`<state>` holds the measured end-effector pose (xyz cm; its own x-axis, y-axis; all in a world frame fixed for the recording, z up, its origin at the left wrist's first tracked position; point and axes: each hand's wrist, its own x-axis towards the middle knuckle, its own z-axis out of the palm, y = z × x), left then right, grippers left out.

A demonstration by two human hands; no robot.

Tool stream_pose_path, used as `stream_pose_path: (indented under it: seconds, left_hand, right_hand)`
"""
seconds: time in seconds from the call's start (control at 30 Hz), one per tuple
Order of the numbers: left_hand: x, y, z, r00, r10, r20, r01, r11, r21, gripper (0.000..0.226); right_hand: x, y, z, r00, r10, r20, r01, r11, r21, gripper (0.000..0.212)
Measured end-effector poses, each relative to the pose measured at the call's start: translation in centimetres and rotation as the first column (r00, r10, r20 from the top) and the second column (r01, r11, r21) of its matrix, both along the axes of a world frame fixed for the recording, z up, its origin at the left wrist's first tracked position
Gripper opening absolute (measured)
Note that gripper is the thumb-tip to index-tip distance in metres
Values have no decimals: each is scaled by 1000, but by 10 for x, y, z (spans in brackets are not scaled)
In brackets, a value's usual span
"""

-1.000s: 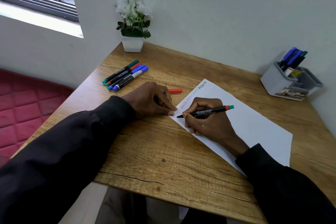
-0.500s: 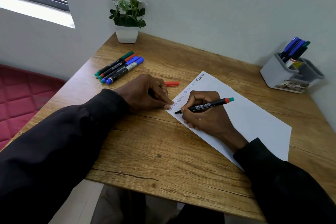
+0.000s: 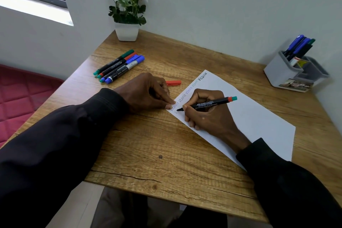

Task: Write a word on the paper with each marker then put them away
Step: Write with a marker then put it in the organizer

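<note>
A white paper (image 3: 249, 120) lies slanted on the wooden table (image 3: 166, 153), with a row of coloured words along its far-left edge. My right hand (image 3: 209, 118) grips a black marker (image 3: 209, 102) with a red-and-green end, its tip on the paper just below that row. My left hand (image 3: 146, 94) presses its fingertips on the paper's near-left corner. A red cap (image 3: 173, 82) lies on the table just beyond my left hand. Several capped markers (image 3: 119, 66) lie side by side at the far left.
A grey desk holder (image 3: 285, 74) with several markers (image 3: 298, 46) standing in it is at the far right by the wall. A white potted plant (image 3: 126, 31) stands in the far corner. A red cushion (image 3: 22, 94) lies left of the table.
Both hands stay on the paper's left end. The marker tip has shifted slightly along the edge, and the view has tilted a little.
</note>
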<state>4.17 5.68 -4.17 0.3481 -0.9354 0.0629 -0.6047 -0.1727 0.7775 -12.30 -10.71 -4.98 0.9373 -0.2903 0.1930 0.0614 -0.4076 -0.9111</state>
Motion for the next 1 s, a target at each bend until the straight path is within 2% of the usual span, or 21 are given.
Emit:
stream_pose_path:
  seconds: [0.6,1.0]
  left_hand:
    - [0,0,-1,1000,-3,15,3,1000,0,20]
    - [-1,0,0,1000,-8,26,8,1000,-10,21]
  right_hand:
    - [2,0,-1,1000,-27,-3,27,999,23,26]
    - [2,0,-2,997,-66,-38,67,997,25,21]
